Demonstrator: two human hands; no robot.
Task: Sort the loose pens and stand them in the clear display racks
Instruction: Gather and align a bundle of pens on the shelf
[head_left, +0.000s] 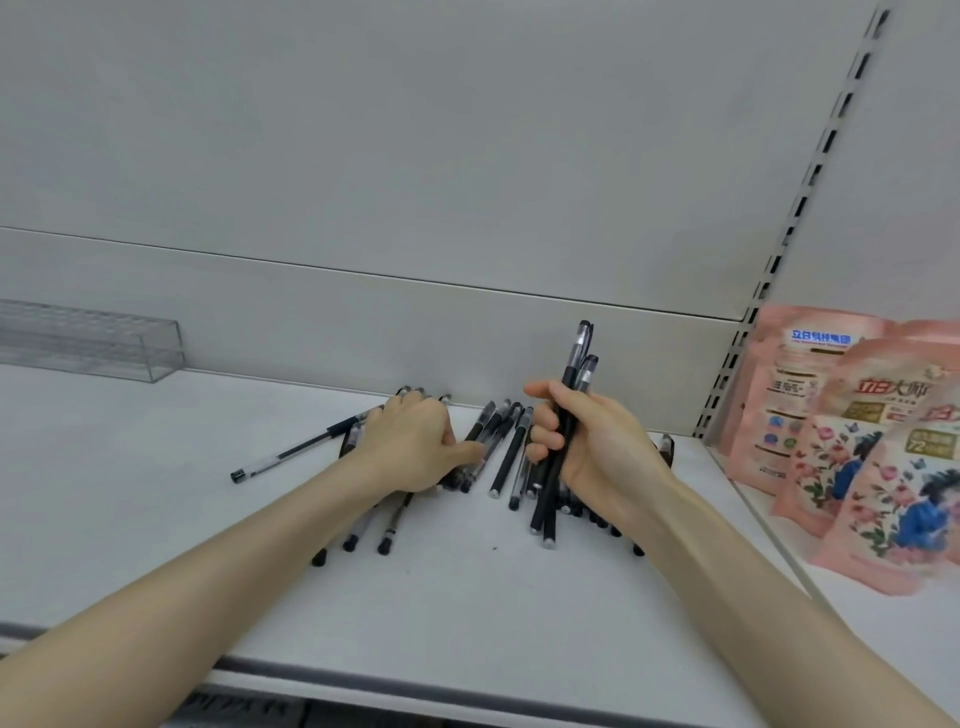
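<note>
Black pens (577, 364) gripped in right hand (597, 447); left hand (410, 447) on pile (506, 454)

**A shop aisle, seen at shelf height**

You are facing a white metal shelf (467, 597) of the shop-fitting kind, with a plain back panel (415, 130). To your right a slotted upright (810, 192) runs up the wall. Beyond it stand pink printed packs (883, 467), several alike, overlapping one another. A clear display rack (104, 343) sits at the far left, and many near-identical pens (511, 452) lie heaped on the shelf.
</note>
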